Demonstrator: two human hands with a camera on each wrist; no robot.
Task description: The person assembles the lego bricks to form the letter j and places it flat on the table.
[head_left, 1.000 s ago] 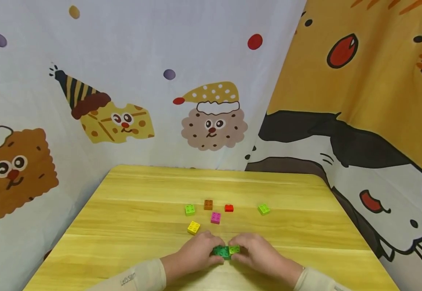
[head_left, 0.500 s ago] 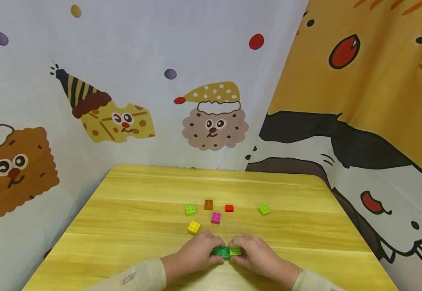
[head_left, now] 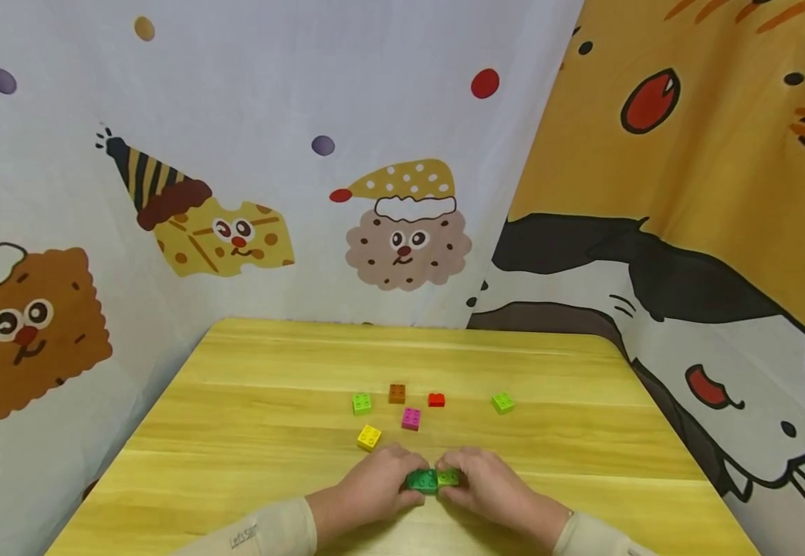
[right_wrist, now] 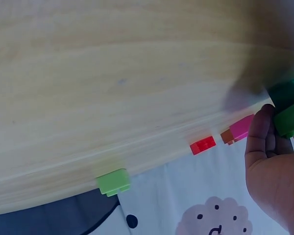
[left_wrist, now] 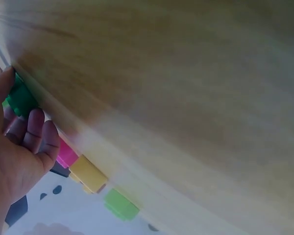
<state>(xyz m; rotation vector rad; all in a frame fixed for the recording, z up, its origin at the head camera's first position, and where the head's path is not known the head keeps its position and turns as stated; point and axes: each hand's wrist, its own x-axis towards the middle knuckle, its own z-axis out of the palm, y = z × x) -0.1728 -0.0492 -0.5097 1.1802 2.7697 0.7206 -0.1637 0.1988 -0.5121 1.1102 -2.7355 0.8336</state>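
Close to the near side of the table, my left hand (head_left: 383, 483) pinches a dark green toy building brick (head_left: 422, 482) between thumb and fingers. My right hand (head_left: 488, 483) grips a light green brick (head_left: 448, 478) at the right end of the dark green one. In the right wrist view the light green brick (right_wrist: 290, 120) overlaps the dark green brick (right_wrist: 286, 94), which extends beyond it toward the table. The left wrist view shows the dark green brick (left_wrist: 22, 97) between thumb and fingertips, with the light green one mostly hidden behind it.
Beyond the hands lie a yellow brick (head_left: 370, 438), a pink brick (head_left: 411, 418), a brown brick (head_left: 397, 394) and a red brick (head_left: 436, 400). Two loose light green bricks, one at left (head_left: 362, 404) and one at right (head_left: 502, 403), flank them. A printed curtain (head_left: 235, 154) hangs behind the wooden table (head_left: 270, 363).
The right thumb and fingers have shifted slightly on the light green brick, leaving a little more of it showing. The left hand and the loose bricks stay put; the head view tilts slightly.
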